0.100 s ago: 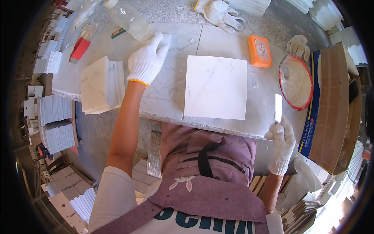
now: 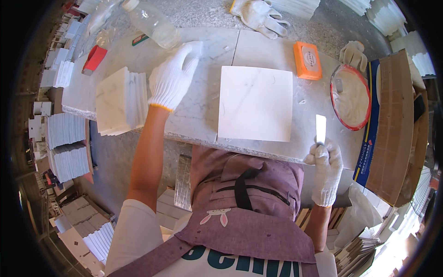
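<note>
My left hand [image 2: 171, 78], in a white knit glove, reaches over the marble bench top beside a clear bottle [image 2: 154, 27]. Its fingers and thumb bend toward each other around a pale piece that I cannot make out. Gloved as well, my right hand [image 2: 326, 161] is closed on a small putty knife [image 2: 320, 128], flat blade pointing up, near the bench's front edge. Between my hands a square white tile [image 2: 256, 104] with faint grey marks lies flat. Beyond my right hand stands a red-rimmed bowl [image 2: 355, 121] with whitish stuff inside.
Several tiles [image 2: 113, 102] stand stacked left of my left arm. An orange packet [image 2: 308, 61], spare gloves [image 2: 260, 17] and a red object [image 2: 94, 59] lie on the bench. A cardboard box [image 2: 392, 134] borders the right side. More tile stacks [image 2: 68, 129] stand at left.
My left hand has shifted slightly down and left, its fingers drawing in over the pale piece. My right hand has moved a little left with the putty knife, the blade now lower.
</note>
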